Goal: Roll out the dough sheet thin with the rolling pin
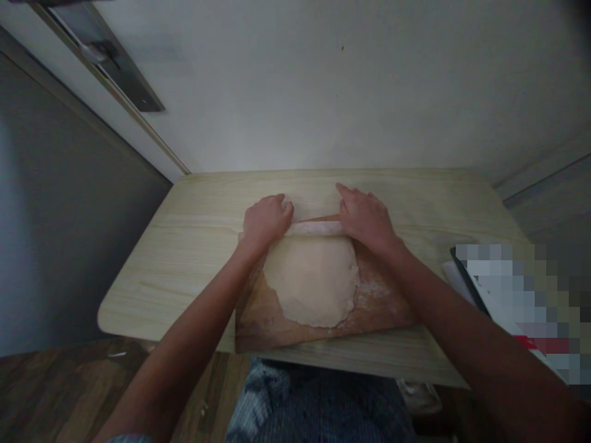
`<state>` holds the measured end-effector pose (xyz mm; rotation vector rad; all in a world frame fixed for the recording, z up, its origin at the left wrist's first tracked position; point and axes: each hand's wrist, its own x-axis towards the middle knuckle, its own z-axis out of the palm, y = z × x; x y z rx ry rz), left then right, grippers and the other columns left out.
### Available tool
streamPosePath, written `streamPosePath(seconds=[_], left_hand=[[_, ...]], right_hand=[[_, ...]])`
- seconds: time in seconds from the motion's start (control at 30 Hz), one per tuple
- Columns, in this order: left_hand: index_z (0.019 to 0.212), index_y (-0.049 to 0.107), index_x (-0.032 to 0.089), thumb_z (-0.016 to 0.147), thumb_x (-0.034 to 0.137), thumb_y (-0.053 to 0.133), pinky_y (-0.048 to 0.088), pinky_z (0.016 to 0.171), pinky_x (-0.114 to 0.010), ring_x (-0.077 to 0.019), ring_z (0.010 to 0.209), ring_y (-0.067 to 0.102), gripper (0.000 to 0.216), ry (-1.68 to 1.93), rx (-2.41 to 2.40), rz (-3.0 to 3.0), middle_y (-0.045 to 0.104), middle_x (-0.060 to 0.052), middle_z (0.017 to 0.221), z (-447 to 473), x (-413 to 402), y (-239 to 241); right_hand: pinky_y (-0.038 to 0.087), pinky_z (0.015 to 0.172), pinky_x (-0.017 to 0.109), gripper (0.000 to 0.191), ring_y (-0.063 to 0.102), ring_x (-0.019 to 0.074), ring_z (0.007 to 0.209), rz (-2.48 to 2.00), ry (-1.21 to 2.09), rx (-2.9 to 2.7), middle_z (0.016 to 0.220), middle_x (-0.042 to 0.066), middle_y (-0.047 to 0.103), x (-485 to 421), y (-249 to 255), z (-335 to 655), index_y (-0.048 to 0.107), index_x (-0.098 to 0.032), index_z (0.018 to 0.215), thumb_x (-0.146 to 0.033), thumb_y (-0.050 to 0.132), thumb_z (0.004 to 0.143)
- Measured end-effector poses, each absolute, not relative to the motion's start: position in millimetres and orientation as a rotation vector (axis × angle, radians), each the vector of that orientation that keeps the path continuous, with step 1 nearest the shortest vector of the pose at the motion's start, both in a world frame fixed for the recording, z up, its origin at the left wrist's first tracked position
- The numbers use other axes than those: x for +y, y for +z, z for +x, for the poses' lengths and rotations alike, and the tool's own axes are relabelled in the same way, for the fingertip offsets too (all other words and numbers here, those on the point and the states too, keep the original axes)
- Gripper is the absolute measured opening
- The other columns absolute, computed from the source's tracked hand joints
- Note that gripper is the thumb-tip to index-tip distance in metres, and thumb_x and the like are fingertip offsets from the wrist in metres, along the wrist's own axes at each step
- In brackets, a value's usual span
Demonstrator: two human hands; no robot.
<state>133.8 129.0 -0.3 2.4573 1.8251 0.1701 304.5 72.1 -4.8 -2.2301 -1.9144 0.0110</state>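
A pale, flour-dusted rolling pin [317,228] lies crosswise over the far edge of a flattened sheet of dough [314,280]. The dough is roughly round with an uneven rim and rests on a wooden board [264,320]. My left hand [268,217] is closed over the pin's left end, its fingers curled. On the right end sits my right hand [369,216], closed on the pin with one finger pointing away to the far side. Both hands hide the pin's ends. White flour shows on the board right of the dough.
The board lies on a light wood-grain table [161,258] set against a white door [323,92] with a metal handle plate [133,80]. At the table's right side, a blurred-out item [508,301] lies beside my right forearm. My legs are below the near edge.
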Motion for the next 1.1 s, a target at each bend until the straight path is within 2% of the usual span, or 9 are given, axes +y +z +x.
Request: streamPosePath(seconds=[0.27, 0.43, 0.67, 0.93, 1.1], left_hand=[[0.096, 0.065, 0.014, 0.083, 0.030, 0.031, 0.046, 0.072, -0.035, -0.0256, 0.088, 0.062, 0.040, 0.205, 1.812, 2.459, 0.066, -0.015, 0.096, 141.8, 155.1, -3.4], [0.092, 0.065, 0.012, 0.082, 0.027, 0.031, 0.046, 0.070, -0.031, -0.0231, 0.084, 0.062, 0.039, 0.176, 1.822, 2.462, 0.066, -0.016, 0.094, 144.0, 165.4, -6.5], [0.094, 0.064, 0.010, 0.081, 0.023, 0.032, 0.046, 0.074, -0.032, -0.0243, 0.089, 0.062, 0.038, 0.199, 1.823, 2.484, 0.066, -0.018, 0.098, 145.1, 171.5, -8.6], [0.105, 0.060, 0.013, 0.082, 0.025, 0.033, 0.048, 0.076, -0.033, -0.0262, 0.098, 0.061, 0.037, 0.232, 1.861, 2.422, 0.065, -0.016, 0.106, 139.8, 151.9, -6.1], [0.107, 0.058, 0.015, 0.084, 0.027, 0.031, 0.048, 0.075, -0.035, -0.0268, 0.097, 0.061, 0.037, 0.184, 1.921, 2.437, 0.065, -0.014, 0.104, 136.5, 131.9, -1.3]], right_hand=[[0.042, 0.085, 0.039, 0.048, 0.059, 0.0264, 0.099, -2.250, 0.006, -1.870, 0.111, 0.019, 0.062, 99.2, -8.9, 313.9, 0.042, -0.007, 0.131, -0.013, 0.026, 0.086], [0.043, 0.082, 0.037, 0.048, 0.059, 0.0265, 0.099, -2.231, 0.011, -1.865, 0.112, 0.020, 0.061, 109.8, -11.2, 315.9, 0.044, -0.004, 0.128, -0.010, 0.026, 0.084], [0.044, 0.079, 0.034, 0.050, 0.059, 0.0254, 0.097, -2.217, 0.015, -1.839, 0.110, 0.020, 0.062, 111.6, -12.4, 314.8, 0.045, -0.003, 0.127, -0.007, 0.027, 0.080], [0.045, 0.076, 0.035, 0.047, 0.060, 0.0266, 0.095, -2.240, -0.009, -1.813, 0.107, 0.019, 0.064, 92.5, -1.8, 305.5, 0.050, -0.007, 0.125, -0.013, 0.029, 0.083], [0.045, 0.070, 0.037, 0.049, 0.062, 0.0286, 0.088, -2.342, -0.024, -1.762, 0.099, 0.021, 0.065, 75.3, 0.6, 297.1, 0.042, -0.008, 0.132, -0.019, 0.030, 0.085]])
